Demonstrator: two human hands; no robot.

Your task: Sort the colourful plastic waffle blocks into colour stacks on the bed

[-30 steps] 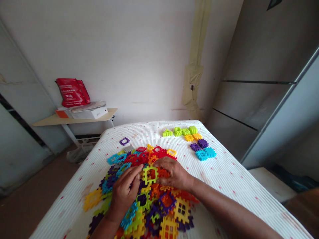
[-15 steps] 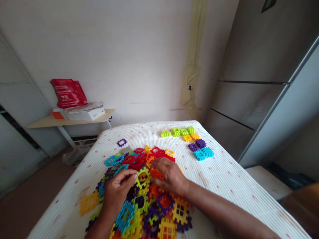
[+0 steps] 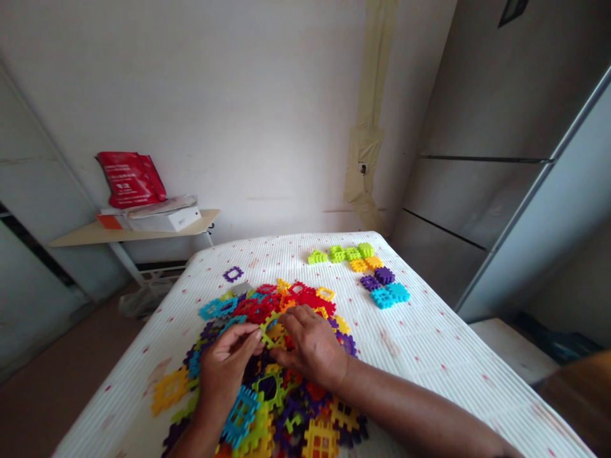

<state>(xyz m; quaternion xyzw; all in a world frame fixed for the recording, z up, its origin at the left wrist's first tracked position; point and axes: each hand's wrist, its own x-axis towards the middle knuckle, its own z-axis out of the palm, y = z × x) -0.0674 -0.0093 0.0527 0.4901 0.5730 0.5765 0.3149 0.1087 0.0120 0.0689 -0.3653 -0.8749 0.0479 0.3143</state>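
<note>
A lime green toothed building piece (image 3: pixel 265 337) with an open middle is held up over the pile. My left hand (image 3: pixel 229 356) pinches its left edge between thumb and fingers. My right hand (image 3: pixel 310 346) is at its right side, fingers at the upper corner and thumb below, closed on the piece; the exact contact is partly hidden. Under both hands lies a heap of interlocking pieces, with a blue window piece (image 3: pixel 240 415), a yellow window piece (image 3: pixel 321 439) and a red piece (image 3: pixel 258 310) among them.
Sorted small stacks stand at the right back of the table: lime green (image 3: pixel 337 254), yellow (image 3: pixel 359 265), purple (image 3: pixel 384 275) and blue (image 3: pixel 382 297). One purple frame (image 3: pixel 233 274) lies apart at the back left. A side table (image 3: pixel 86 236) carries a red bag (image 3: pixel 131 181).
My right hand has moved left from over the pile to the lime green piece. My left hand has stayed nearly in place, still holding that piece.
</note>
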